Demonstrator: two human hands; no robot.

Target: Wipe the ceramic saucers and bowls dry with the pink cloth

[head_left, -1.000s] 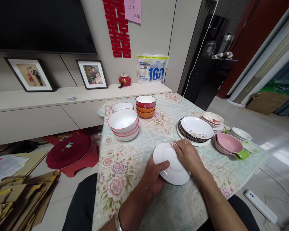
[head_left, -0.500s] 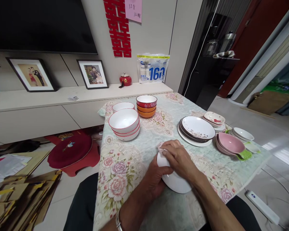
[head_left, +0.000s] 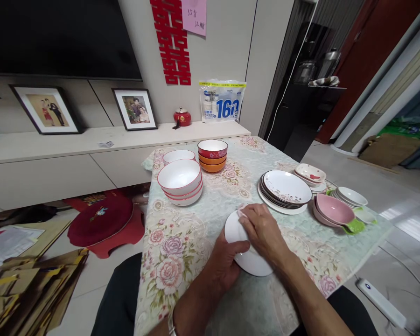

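My left hand (head_left: 227, 260) grips a white plate (head_left: 255, 264) by its near left edge, with the thumb over the surface and the other fingers underneath. The plate is tilted just above the near part of the table. My right hand (head_left: 264, 231) is closed on a pale pinkish cloth (head_left: 243, 208) and presses it on the plate's far right rim. Most of the cloth hides under the fingers. Beyond my right hand stands a stack of dark-rimmed plates (head_left: 287, 186). To the far left are red-rimmed white bowls (head_left: 180, 176).
A flowered tablecloth (head_left: 171, 270) covers the table. Red and orange bowls (head_left: 213, 156) are stacked at the back. On the right are pink bowls (head_left: 334, 209), small white bowls (head_left: 352, 196) and patterned dishes (head_left: 311, 172). A red stool (head_left: 101, 219) stands left of the table.
My right hand has slid slightly right along the plate with the cloth, baring more of its upper left surface. The plate has turned a little in my left hand.
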